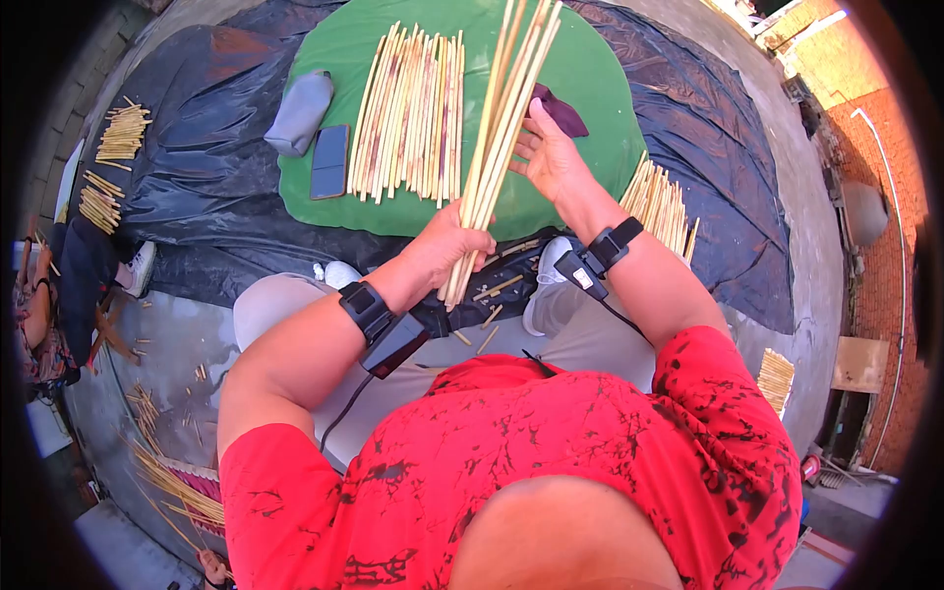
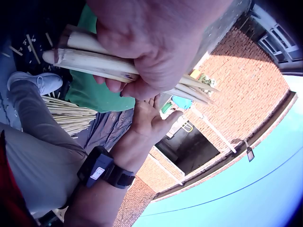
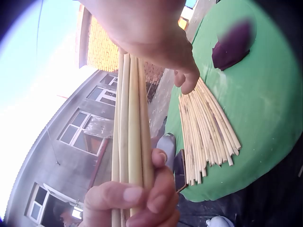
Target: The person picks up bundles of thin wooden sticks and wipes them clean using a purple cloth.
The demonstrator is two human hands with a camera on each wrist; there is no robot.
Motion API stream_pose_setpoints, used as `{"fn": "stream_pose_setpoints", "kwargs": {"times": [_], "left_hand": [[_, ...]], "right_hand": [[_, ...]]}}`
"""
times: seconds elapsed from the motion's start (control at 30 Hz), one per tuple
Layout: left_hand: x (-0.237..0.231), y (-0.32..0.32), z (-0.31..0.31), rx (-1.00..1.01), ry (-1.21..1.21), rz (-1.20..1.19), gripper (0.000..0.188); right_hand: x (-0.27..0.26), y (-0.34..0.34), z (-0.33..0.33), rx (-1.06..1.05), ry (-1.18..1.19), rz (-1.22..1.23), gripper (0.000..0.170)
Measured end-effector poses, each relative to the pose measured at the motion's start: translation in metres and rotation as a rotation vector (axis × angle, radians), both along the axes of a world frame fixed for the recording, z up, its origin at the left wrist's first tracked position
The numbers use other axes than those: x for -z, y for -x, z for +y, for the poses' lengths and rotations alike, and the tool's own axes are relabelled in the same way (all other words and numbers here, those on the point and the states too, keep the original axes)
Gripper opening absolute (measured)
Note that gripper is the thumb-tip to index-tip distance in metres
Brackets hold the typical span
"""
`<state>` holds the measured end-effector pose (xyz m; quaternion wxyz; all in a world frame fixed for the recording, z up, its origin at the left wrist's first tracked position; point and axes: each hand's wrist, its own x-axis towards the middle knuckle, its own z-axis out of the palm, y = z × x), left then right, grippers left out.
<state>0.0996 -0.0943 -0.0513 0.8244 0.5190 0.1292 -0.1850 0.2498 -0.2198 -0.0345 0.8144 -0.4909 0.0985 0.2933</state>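
My left hand [image 1: 442, 244] grips a bundle of long pale stalks [image 1: 506, 128] near its lower end. The stalks slant up and away over the green mat, fanning slightly apart at the top. In the right wrist view, the left fingers [image 3: 156, 198] curl round the bundle. My right hand [image 1: 553, 162] is beside the bundle's middle, palm turned toward it and fingers spread. The left wrist view shows the right hand [image 2: 147, 118] beyond the gripped stalks [image 2: 94, 59], with nothing in its palm. A row of similar stalks [image 1: 408, 113] lies side by side on the mat.
The round green mat [image 1: 324, 59] lies on black plastic sheeting [image 1: 211, 147]. On it are a grey pouch [image 1: 301, 110], a phone [image 1: 330, 162] and a dark purple cloth [image 1: 562, 113]. More stalks [image 1: 657, 206] lie at the right edge. Another person's shoe [image 1: 143, 267] shows at left.
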Motion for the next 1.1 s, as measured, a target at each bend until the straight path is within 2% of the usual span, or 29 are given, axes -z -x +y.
{"fn": "stream_pose_setpoints", "kwargs": {"times": [0.1,0.13,0.2,0.23,0.3,0.33,0.4,0.43,0.5,0.53,0.6,0.67,0.73,0.8,0.83,0.9,0.97,1.1], "left_hand": [[-0.011,-0.02,0.032,-0.202,0.133,-0.045,0.036],[-0.018,-0.024,0.043,-0.254,0.163,-0.071,0.037],[-0.022,-0.031,0.064,-0.334,0.195,-0.127,0.038],[-0.023,-0.032,0.069,-0.383,0.214,-0.14,0.038],[-0.025,-0.031,0.073,-0.444,0.218,-0.106,0.036],[-0.021,-0.03,0.074,-0.445,0.219,-0.079,0.035],[-0.019,-0.027,0.073,-0.439,0.207,-0.039,0.032],[-0.016,-0.026,0.072,-0.424,0.192,-0.016,0.031],[-0.013,-0.027,0.071,-0.381,0.198,0.035,0.029],[-0.012,-0.027,0.07,-0.367,0.198,0.036,0.028],[-0.014,-0.027,0.066,-0.363,0.181,0.04,0.027],[-0.012,-0.029,0.064,-0.372,0.163,0.033,0.026],[-0.013,-0.03,0.066,-0.374,0.165,0.01,0.026],[-0.015,-0.028,0.065,-0.367,0.169,-0.005,0.025],[-0.017,-0.028,0.065,-0.386,0.155,-0.013,0.025],[-0.02,-0.028,0.064,-0.421,0.127,-0.023,0.024],[-0.017,-0.028,0.064,-0.412,0.144,-0.033,0.024],[-0.012,-0.034,0.062,-0.448,0.089,-0.139,0.025]], "right_hand": [[0.009,-0.046,-0.024,0.072,0.299,-0.082,0.052],[0.012,-0.059,-0.029,0.069,0.307,-0.076,0.052],[0.018,-0.087,-0.036,0.008,0.557,-0.156,0.051],[0.029,-0.103,-0.039,-0.003,0.558,-0.152,0.051],[0.058,-0.131,-0.04,-0.166,0.89,-0.26,0.055],[0.078,-0.143,-0.042,-0.189,0.883,-0.265,0.055],[0.118,-0.167,-0.037,-0.295,1.346,-0.589,0.059],[0.127,-0.169,-0.03,-0.319,1.331,-0.607,0.059],[0.144,-0.159,-0.024,-0.254,1.505,-0.875,0.058],[0.141,-0.147,-0.018,-0.265,1.491,-0.885,0.058],[0.125,-0.131,-0.009,-0.446,1.753,-0.756,0.047],[0.156,-0.157,-0.02,-0.582,1.736,-0.647,0.044],[0.137,-0.153,-0.017,-0.64,1.721,-0.598,0.043],[0.108,-0.136,-0.02,-0.505,1.173,-0.434,0.04],[0.091,-0.127,-0.015,-0.301,0.978,-0.299,0.038],[0.054,-0.13,-0.019,-0.361,0.5,-0.256,0.037],[0.006,-0.117,-0.016,-0.342,0.347,-0.348,0.037],[-0.078,-0.085,-0.017,-0.442,0.031,-0.495,0.038]]}}
